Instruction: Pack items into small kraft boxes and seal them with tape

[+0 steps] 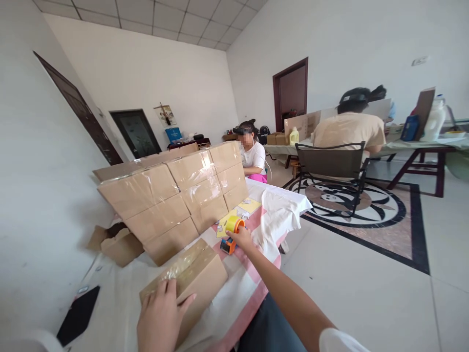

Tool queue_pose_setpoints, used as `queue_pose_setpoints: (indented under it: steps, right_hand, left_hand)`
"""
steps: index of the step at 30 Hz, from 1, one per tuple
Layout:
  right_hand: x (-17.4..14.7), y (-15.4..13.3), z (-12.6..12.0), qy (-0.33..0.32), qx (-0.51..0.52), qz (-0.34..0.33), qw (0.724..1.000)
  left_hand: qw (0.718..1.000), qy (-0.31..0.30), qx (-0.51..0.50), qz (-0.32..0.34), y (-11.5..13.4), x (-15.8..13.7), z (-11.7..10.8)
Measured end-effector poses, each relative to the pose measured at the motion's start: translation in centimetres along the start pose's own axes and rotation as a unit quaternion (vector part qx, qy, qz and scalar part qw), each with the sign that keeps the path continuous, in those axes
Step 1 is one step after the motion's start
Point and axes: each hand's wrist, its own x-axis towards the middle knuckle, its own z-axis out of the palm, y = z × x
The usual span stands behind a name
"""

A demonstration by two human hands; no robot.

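One tape dispenser (231, 223) seems gripped in right fingers (236, 236).

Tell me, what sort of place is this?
Probably a makeshift packing room: taped cardboard boxes stand stacked on a cloth-covered table, and the right hand holds a tape dispenser.

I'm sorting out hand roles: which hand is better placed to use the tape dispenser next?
Probably the right hand: it grips the tape dispenser, while the left hand rests on the nearest box.
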Motion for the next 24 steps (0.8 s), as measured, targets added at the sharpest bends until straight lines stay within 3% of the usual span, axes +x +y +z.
queue_pose_setpoints:
  steps: [5,10,14,17,21,24]
  right_hand:
    - [-1.2,0.1,0.3,-0.005,0.062,-0.045,0.997]
    - [-3.8,0.0,-2.5,-0.036,0.17,-0.11,0.979]
    - [-7.5,-0.3,-5.5,-0.09,0.299,-0.124,0.942]
    - [-10.8,-1.2,-7.0,-0.117,0.339,-0.138,0.923]
    - [-14.0,-3.0,-8.4,-0.136,0.314,-0.17,0.924]
    - [-15.2,-3.4,-8.8,-0.166,0.271,-0.188,0.929]
  left_hand:
    - [1.0,-0.011,0.011,-0.012,0.5,-0.1,-1.2]
    - [0.998,-0.029,-0.046,-0.039,0.1,0.1,-0.9]
    - [0.981,0.066,-0.182,-0.029,2.2,0.4,-2.4]
    - [0.916,0.105,-0.385,0.05,5.4,1.0,-4.5]
    - [0.809,-0.013,-0.563,0.167,8.6,2.0,-6.1]
    - [0.762,-0.058,-0.611,0.206,9.0,2.6,-5.8]
